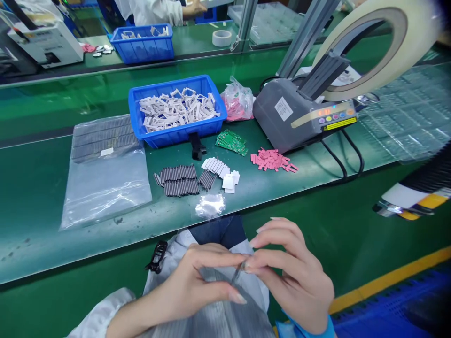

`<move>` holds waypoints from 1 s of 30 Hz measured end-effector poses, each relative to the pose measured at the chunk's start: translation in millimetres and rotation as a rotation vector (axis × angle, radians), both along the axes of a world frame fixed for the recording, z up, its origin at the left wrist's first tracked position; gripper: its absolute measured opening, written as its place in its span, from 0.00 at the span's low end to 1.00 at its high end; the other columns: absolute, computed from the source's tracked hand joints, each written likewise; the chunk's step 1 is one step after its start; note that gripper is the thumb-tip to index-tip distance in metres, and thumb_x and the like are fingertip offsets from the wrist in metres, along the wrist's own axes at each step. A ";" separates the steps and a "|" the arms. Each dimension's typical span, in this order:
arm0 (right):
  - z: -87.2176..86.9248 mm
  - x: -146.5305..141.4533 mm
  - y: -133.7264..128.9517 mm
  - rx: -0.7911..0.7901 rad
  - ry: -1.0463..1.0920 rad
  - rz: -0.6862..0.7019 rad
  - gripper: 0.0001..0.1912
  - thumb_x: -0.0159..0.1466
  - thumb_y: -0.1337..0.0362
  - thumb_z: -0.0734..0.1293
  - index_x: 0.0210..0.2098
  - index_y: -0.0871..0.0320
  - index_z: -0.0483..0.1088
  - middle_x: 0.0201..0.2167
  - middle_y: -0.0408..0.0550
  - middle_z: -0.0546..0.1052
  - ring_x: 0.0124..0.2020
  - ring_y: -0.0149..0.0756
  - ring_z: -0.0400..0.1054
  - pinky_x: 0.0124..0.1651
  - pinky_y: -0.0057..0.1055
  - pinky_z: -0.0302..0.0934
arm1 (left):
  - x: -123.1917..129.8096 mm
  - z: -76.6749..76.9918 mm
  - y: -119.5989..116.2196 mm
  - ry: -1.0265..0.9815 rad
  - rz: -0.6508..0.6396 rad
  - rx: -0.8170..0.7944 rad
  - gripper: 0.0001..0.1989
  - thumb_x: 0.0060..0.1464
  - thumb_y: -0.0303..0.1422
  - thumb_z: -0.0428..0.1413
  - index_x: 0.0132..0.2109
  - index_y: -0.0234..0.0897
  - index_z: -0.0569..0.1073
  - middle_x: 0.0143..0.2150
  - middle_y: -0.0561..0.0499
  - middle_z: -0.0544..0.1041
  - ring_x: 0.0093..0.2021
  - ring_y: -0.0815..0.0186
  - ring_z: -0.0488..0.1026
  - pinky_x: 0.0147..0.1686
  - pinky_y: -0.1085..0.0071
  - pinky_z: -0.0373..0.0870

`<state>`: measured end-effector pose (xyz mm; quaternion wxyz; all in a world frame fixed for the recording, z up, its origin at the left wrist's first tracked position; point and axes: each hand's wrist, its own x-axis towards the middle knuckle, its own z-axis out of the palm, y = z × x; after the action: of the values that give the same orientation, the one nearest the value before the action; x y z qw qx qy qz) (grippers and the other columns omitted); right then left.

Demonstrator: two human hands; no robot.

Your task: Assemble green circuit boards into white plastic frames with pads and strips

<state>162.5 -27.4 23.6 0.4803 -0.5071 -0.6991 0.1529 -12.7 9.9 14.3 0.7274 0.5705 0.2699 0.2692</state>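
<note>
Both hands were raised over the person's lap [207, 314], below the front edge of the bench [42, 234], with a small dark ribbed strip [238, 273] pinched where their fingertips met. The left hand [186, 284] curled in from one side of the strip, while the right hand [296, 277] closed on it from the other, its remaining fingers loosely bent. Well ahead of the hands on the bench lay 1 group of similar dark strips [179, 180] beside white rectangular pieces [225, 176], with green circuit boards [230, 142] and pink pieces [271, 159] further right. A blue plastic crate [176, 136] of white frames sat behind them, next to a grey tape dispenser [292, 117], and a clear plastic bag [105, 197] holding more dark strips lay to the left.
</note>
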 end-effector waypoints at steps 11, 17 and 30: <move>-32.4 -22.5 25.4 -0.201 0.070 -0.079 0.06 0.65 0.67 0.59 0.30 0.56 0.62 0.30 0.44 0.69 0.32 0.31 0.65 0.33 0.28 0.62 | -33.3 -14.4 17.7 0.174 0.545 -0.283 0.14 0.40 0.32 0.68 0.38 0.41 0.80 0.34 0.51 0.84 0.36 0.63 0.81 0.39 0.74 0.78; -78.0 -40.1 55.1 -0.134 -0.172 -0.279 0.05 0.63 0.71 0.61 0.32 0.59 0.67 0.30 0.49 0.74 0.34 0.37 0.65 0.35 0.33 0.59 | -38.6 -2.9 29.1 0.426 0.497 -0.013 0.15 0.38 0.31 0.67 0.38 0.35 0.79 0.35 0.47 0.84 0.36 0.57 0.81 0.40 0.66 0.80; -30.6 -7.3 54.1 0.004 -0.050 0.107 0.21 0.62 0.55 0.66 0.52 0.59 0.66 0.46 0.52 0.75 0.48 0.41 0.66 0.49 0.41 0.63 | -27.1 7.1 53.2 0.701 0.262 0.605 0.27 0.46 0.36 0.62 0.55 0.39 0.70 0.38 0.50 0.83 0.39 0.56 0.80 0.41 0.61 0.77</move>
<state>155.2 26.7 -7.1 0.4548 -0.4718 -0.7374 0.1640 -39.8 63.1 21.4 0.3539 0.7743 0.4781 0.2162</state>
